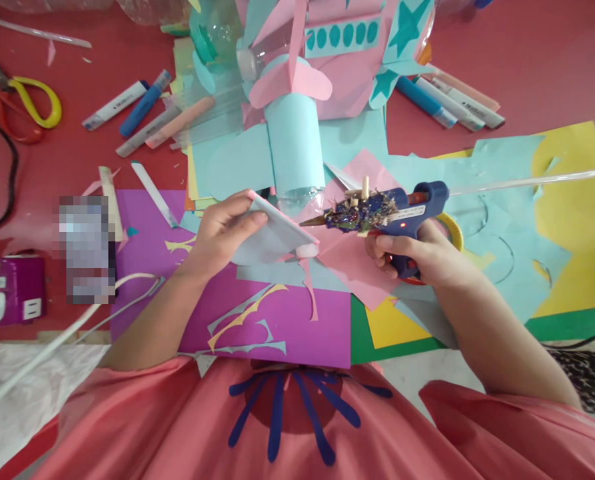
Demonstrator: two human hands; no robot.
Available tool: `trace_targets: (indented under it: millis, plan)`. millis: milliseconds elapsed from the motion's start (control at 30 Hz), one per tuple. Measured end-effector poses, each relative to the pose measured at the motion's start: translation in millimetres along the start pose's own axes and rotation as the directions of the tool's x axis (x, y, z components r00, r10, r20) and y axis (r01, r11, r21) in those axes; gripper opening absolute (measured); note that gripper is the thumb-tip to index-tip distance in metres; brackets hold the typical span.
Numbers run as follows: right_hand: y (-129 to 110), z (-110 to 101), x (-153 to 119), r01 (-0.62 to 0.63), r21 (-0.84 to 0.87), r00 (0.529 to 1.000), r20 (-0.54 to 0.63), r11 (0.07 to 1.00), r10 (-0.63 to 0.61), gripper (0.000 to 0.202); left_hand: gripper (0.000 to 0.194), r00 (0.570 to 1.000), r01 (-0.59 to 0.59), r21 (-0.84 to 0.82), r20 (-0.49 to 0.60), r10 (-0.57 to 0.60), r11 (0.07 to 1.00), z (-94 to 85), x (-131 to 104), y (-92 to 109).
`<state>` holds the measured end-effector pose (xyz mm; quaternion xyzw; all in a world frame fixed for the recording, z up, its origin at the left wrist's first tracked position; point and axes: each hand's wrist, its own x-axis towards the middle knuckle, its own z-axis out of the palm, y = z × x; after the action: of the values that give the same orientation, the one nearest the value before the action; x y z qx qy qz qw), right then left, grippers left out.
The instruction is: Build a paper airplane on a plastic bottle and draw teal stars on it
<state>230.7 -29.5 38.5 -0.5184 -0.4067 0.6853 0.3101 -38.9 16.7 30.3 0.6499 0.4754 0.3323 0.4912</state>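
My left hand [223, 233] pinches a light blue paper piece [272, 233] with a pink strip along its upper edge. In my right hand [417, 257] is a dark blue glue gun [402, 210], its fingers wrapped round the handle. The nozzle points left and sits close to the pink edge; whether it touches I cannot tell. Dried glue and scraps crust the gun's front, and a clear glue stick [532, 179] runs out of its back. Just beyond the paper lies a bottle wrapped in light blue paper [296, 143] with pink paper petals [292, 85].
Markers [144, 103] lie at left, others [452, 100] at right. Yellow-handled scissors [34, 103] rest at far left above a purple power adapter [12, 287]. A white cord [67, 327] crosses the left side. Purple paper [317, 333] with cut scraps covers the near table.
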Motion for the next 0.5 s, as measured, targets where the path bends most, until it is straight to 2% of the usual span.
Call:
trace_targets:
  millis: [200,367,500]
  plan:
    - [-2.2,1.2,-0.2,-0.001,0.010,1.000,-0.003,1.000,0.001,0.024,0.030,0.999,-0.028,0.025,-0.026,0.029,0.999,-2.3,0.9,0.0]
    - [0.3,0.1,0.7,0.012,0.014,1.000,-0.001,1.000,-0.012,0.024,0.033,1.000,0.003,0.010,-0.029,-0.003,1.000,-2.1,2.3,-0.7]
    - [2.0,-1.1,0.1,0.022,0.002,1.000,0.006,1.000,-0.022,0.026,0.037,0.999,-0.041,-0.021,-0.035,0.041,0.999,-3.2,1.9,-2.3]
